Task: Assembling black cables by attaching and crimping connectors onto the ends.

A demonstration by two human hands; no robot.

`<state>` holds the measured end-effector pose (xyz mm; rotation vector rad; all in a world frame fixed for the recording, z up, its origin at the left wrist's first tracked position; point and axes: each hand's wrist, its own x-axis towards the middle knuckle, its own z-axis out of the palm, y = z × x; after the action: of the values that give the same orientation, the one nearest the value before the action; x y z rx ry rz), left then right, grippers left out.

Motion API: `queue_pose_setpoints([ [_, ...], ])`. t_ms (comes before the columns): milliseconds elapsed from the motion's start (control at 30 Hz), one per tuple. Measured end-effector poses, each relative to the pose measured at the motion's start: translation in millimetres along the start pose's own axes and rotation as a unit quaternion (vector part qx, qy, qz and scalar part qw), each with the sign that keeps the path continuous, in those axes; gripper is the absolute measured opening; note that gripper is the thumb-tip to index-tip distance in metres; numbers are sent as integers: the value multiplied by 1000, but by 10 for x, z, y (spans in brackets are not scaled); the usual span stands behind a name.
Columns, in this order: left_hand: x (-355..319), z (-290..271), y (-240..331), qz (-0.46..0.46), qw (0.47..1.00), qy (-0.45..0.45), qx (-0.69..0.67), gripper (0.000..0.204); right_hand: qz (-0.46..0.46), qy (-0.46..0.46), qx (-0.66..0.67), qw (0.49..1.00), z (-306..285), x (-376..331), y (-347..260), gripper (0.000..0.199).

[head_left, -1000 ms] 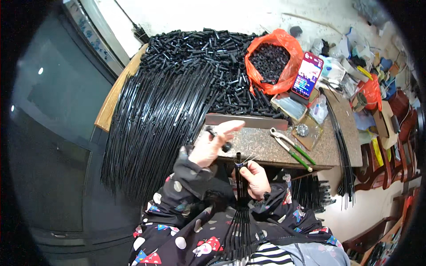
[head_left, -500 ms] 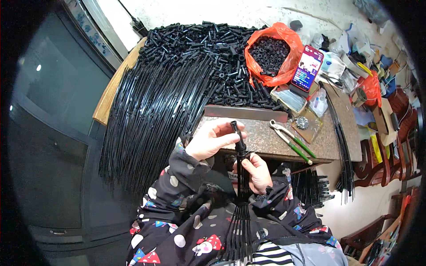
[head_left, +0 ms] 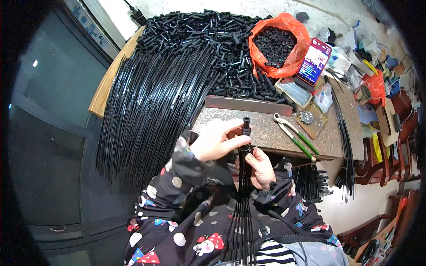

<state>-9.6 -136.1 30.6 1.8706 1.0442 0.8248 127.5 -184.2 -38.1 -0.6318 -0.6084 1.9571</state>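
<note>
A black plastic tube (head_left: 246,126), which looks like an umbrella runner, stands upright in front of me. Thin black metal ribs (head_left: 242,217) hang from its collar down over my lap. My left hand (head_left: 218,141) is closed around the tube, its thumb lying across the front just above the collar. Just below, my right hand (head_left: 261,169) pinches the top of the ribs between thumb and fingers. Fine wire ends seem to stick out near the collar; they are too small to make out well.
On the table lie a heap of black tubes (head_left: 195,33), a mass of long ribs (head_left: 151,106), and a metal strip (head_left: 246,105). Green-handled pincers (head_left: 295,136), a red bag (head_left: 303,33) of small black rings, and a phone (head_left: 314,62) are to the right.
The tube has shifted slightly right and turned more upright. My left hand has moved right with it, its thumb now lower near the collar. My right hand keeps its pinch on the ribs.
</note>
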Motion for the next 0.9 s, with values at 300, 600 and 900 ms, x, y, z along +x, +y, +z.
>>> queue_pose_setpoints([
  [300,-168,153,-142,-90,994,-5,-57,10,38,-21,-38,998,-11,-124,-4,22],
  [600,-369,180,19,-108,969,79,-205,11,26,-22,-6,999,70,-163,52,14],
  [900,-512,211,-197,24,985,-8,-168,40,5,-36,3,999,47,-187,30,21],
])
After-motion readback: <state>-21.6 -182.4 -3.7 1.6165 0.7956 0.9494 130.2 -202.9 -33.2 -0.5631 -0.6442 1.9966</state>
